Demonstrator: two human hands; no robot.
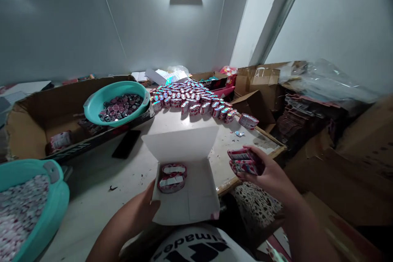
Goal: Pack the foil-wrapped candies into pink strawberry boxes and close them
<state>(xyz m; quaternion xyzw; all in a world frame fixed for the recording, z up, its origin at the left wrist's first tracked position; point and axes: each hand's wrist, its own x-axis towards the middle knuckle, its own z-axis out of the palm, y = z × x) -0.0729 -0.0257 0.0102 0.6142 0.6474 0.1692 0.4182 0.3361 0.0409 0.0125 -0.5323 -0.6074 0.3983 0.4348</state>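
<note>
An open white cardboard box [199, 190] with its lid raised stands at the table's front edge. Two small oval pink-and-red printed packs [172, 177] lie side by side in its left part. My left hand [149, 200] grips the box's left wall, the fingertips hidden behind it. To the right of the box, my right hand [260, 166] is closed around two more of these oval packs [244, 161], held together above the table edge. Many similar packs [190, 96] stand in a crowded group at the back of the table, and a single pack [248, 121] sits near the right edge.
A turquoise basin [92, 110] of small round pieces rests on a long brown carton [33, 118]. Another turquoise basin [58, 196] with small pale pieces is at the left. A black phone-like slab [126, 144] lies on the table [101, 204]. Cartons [258, 82] stand right.
</note>
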